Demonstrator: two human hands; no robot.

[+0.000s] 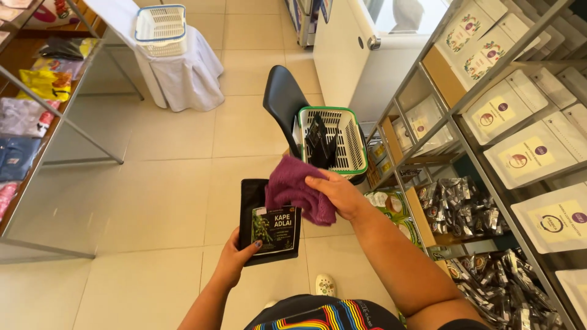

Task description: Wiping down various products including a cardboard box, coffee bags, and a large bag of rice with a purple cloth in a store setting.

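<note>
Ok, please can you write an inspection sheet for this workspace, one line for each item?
Surface: beige tiled floor; no worktable in view.
Job's things: black pouch with a green label, purple cloth pressed on its top edge.
Clutter: white basket with green rim on a black chair, dark pouches inside.
Grippers: left hand grips the pouch from below; right hand holds the cloth.
Cables: nothing seen.
Surroundings: metal shelves of white and silver packets to the right; second basket on a white-draped stand.

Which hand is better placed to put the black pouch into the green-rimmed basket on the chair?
Probably the left hand: it already grips the black pouch. The right hand holds the purple cloth, though nearer the basket.
</note>
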